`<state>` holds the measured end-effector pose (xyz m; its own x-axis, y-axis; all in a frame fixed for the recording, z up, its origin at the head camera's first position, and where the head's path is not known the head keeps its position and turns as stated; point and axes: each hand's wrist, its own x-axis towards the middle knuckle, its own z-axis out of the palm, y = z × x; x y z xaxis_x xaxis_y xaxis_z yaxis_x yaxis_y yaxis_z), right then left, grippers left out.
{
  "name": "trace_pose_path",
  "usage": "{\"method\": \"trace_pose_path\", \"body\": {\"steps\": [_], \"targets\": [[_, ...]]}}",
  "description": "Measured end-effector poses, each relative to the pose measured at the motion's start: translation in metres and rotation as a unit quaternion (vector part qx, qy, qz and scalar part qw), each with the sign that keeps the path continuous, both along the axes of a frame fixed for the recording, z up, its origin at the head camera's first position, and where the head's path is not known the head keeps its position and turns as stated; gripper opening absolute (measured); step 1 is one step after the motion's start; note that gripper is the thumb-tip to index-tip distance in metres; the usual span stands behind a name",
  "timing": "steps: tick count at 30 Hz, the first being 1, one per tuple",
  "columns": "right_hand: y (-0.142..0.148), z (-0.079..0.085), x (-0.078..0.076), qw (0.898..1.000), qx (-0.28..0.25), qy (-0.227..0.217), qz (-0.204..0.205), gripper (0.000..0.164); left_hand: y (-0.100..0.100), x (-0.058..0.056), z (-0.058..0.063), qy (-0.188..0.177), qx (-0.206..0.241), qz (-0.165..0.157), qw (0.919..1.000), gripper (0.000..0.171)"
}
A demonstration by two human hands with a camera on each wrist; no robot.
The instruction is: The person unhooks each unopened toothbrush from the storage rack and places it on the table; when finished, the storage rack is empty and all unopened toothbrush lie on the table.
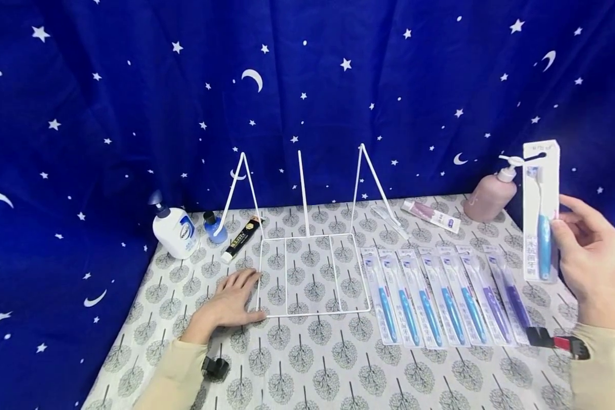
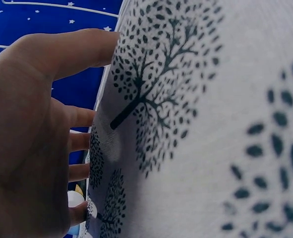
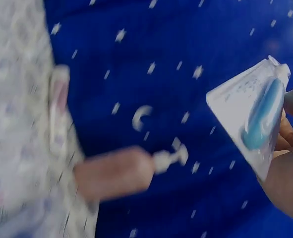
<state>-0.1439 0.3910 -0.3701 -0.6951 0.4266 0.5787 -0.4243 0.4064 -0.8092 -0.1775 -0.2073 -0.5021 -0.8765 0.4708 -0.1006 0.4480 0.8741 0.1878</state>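
My right hand (image 1: 591,247) holds up a packaged blue toothbrush (image 1: 544,245), pinched at one side between thumb and fingers, upright above the table's right side. The right wrist view shows the same toothbrush pack (image 3: 260,111) near the fingers. My left hand (image 1: 233,299) rests spread on the tablecloth at the left edge of a white wire rack (image 1: 315,313); its thumb reaches the rack's front left corner. In the left wrist view the left hand (image 2: 32,129) has its fingertips on the cloth. Several packaged toothbrushes (image 1: 427,313), blue and purple, lie in a row right of the rack.
At the left stand a white pump bottle (image 1: 176,233) and a small blue bottle (image 1: 215,228), with a black toothpaste tube (image 1: 242,239) lying beside them. Behind the toothbrush row lie a pink-and-white tube (image 1: 431,216) and a clear pack (image 1: 389,221). A pink pump bottle (image 1: 489,196) stands back right.
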Motion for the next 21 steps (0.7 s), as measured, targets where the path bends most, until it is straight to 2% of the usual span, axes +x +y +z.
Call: {"method": "trace_pose_path", "body": {"steps": [2,3,8,11,14,16,19,21], "targets": [[0.012,-0.008,0.002,0.995,0.056,-0.053,-0.066,0.039,0.002,-0.001,0.000,0.002,-0.003,-0.001,1.0000,0.099],[0.018,-0.012,0.003,0.991,0.071,-0.069,-0.085,0.039,0.002,-0.001,0.001,0.003,-0.002,-0.001,1.0000,0.099],[0.044,-0.034,0.008,0.976,0.103,-0.142,-0.131,0.039,0.006,-0.003,0.001,0.003,0.008,-0.008,0.9999,0.098],[0.060,-0.048,0.007,0.961,0.149,-0.186,-0.142,0.039,0.004,-0.003,0.000,0.002,0.015,-0.009,0.9998,0.098],[0.076,-0.061,0.004,0.939,0.210,-0.233,-0.143,0.040,0.000,-0.002,-0.001,0.000,0.012,-0.002,0.9999,0.099],[0.085,-0.071,0.003,0.919,0.249,-0.268,-0.145,0.040,-0.002,-0.001,-0.001,0.001,0.016,0.001,0.9999,0.098],[0.095,-0.087,0.007,0.896,0.277,-0.321,-0.136,0.040,-0.004,-0.001,-0.002,0.001,0.019,0.000,0.9998,0.098],[0.100,-0.098,0.012,0.884,0.284,-0.347,-0.131,0.040,-0.002,-0.001,-0.002,0.004,0.022,-0.006,0.9997,0.097]]}}
